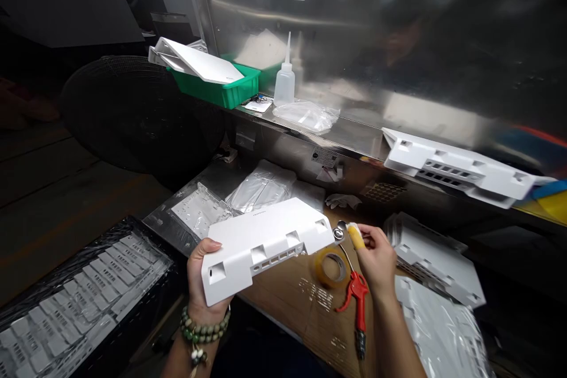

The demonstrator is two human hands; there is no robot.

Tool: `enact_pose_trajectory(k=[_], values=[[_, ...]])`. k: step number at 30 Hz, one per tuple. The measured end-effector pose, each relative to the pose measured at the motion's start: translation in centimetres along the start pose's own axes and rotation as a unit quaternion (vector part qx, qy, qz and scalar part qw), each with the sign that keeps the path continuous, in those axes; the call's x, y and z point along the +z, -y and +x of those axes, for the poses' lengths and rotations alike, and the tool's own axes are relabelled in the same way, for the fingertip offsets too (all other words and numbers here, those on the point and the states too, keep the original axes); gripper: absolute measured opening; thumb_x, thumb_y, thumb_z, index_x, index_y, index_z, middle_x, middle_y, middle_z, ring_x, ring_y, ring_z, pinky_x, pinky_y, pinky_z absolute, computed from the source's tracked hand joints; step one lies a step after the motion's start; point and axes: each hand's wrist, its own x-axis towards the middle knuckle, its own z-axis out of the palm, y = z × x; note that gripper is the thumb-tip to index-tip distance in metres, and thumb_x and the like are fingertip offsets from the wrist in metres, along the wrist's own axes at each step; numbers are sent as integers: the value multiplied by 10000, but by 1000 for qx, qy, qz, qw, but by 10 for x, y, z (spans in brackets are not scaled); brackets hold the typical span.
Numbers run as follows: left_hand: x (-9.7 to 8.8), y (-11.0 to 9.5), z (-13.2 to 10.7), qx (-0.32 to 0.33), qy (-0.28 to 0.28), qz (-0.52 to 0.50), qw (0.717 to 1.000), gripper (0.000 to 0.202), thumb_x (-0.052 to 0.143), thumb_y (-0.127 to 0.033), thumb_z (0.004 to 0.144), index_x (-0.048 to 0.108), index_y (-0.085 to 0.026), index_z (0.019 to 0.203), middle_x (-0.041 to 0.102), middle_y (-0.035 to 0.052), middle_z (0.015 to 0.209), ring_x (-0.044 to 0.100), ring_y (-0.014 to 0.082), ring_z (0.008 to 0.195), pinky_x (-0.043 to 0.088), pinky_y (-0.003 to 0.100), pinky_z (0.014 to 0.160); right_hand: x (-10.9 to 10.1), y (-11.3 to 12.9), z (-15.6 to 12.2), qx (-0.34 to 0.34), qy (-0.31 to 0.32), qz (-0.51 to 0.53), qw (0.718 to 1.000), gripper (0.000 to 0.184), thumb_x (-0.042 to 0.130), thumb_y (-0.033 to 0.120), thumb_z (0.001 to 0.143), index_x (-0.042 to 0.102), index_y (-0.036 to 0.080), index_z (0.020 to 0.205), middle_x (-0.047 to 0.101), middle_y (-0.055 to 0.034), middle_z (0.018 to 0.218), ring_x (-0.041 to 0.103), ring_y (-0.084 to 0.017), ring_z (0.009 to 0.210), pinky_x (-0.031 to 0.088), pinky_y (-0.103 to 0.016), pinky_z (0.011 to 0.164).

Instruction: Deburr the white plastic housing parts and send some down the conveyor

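My left hand grips the left end of a white plastic housing, thumb on top, tilting it so its edge with a row of port cutouts faces me. Past the housing's right end is my right hand, apart from it. Its fingers are curled, and a yellow covering with a whitish tip shows at the thumb side. Whether the fingers hold anything is unclear. Below lies a red air blow gun with a thin metal nozzle, beside a roll of tape. Small round shiny pieces show near the nozzle's end.
On the shelf stand a green bin of white panels, a squeeze bottle, a plastic bag and another housing. Stacked housings are at right, a bagged row of white parts at left. A large fan stands behind.
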Motion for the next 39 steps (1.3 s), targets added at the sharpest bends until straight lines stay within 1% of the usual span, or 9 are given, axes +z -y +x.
enact_pose_trajectory(k=[2,4,6,9,14,22,30,36,39], values=[[2,2,-5,13,4,-1,1000,759,475,-104,657,530,-96,1413,810,106,891,773,372,895,656,527,777,-20,32,-31,-70,-36,147,986,193,601,313,950,691,193,1071,676,-76,1049,649,-192,908,544,-283,758],[5,6,-9,31,4,-1,999,775,480,-98,646,539,-113,1419,811,103,925,771,373,916,650,539,805,-34,67,-57,-148,-54,269,950,159,674,257,925,713,241,1079,668,-51,993,630,-176,847,529,-276,707],[6,11,-13,52,13,0,999,799,492,-86,637,538,-142,1433,810,96,966,770,368,924,640,551,837,-40,96,-72,-196,-60,310,928,199,682,178,921,727,259,1097,651,-39,943,610,-152,773,514,-261,648],[7,17,-18,79,46,1,996,838,524,-69,623,530,-182,1453,807,86,1033,767,364,947,623,559,887,-39,117,-77,-227,-71,305,922,199,675,108,910,736,226,1058,633,-28,889,590,-119,681,502,-238,586],[7,23,-23,91,51,5,995,851,538,-53,617,530,-200,1456,812,73,1032,768,364,947,608,577,918,-32,117,-76,-220,-103,275,930,147,671,80,900,736,176,990,608,-26,838,578,-103,649,473,-224,556],[7,26,-27,81,80,-7,993,825,553,-60,608,573,-206,1420,793,76,1130,732,386,1065,618,562,912,-34,118,-81,-224,-105,267,931,105,675,94,905,734,164,956,592,-17,805,556,-94,622,454,-215,540],[9,25,-30,65,81,2,995,790,565,-87,590,605,-204,1370,794,76,1102,732,385,1058,624,548,895,-35,120,-81,-225,-117,249,935,99,665,96,912,726,162,951,573,-9,788,540,-91,610,446,-212,537],[12,28,-34,66,39,12,997,768,563,-112,586,607,-193,1348,802,64,1018,757,366,976,645,509,839,-34,137,-91,-267,-94,270,920,115,657,50,896,714,137,946,572,-22,776,560,-96,630,466,-204,548],[10,27,-32,49,45,4,998,756,554,-103,604,599,-182,1354,804,65,997,765,354,945,648,492,828,-37,138,-98,-268,-86,310,908,140,683,50,877,716,148,972,579,-18,789,570,-97,632,472,-206,542]])
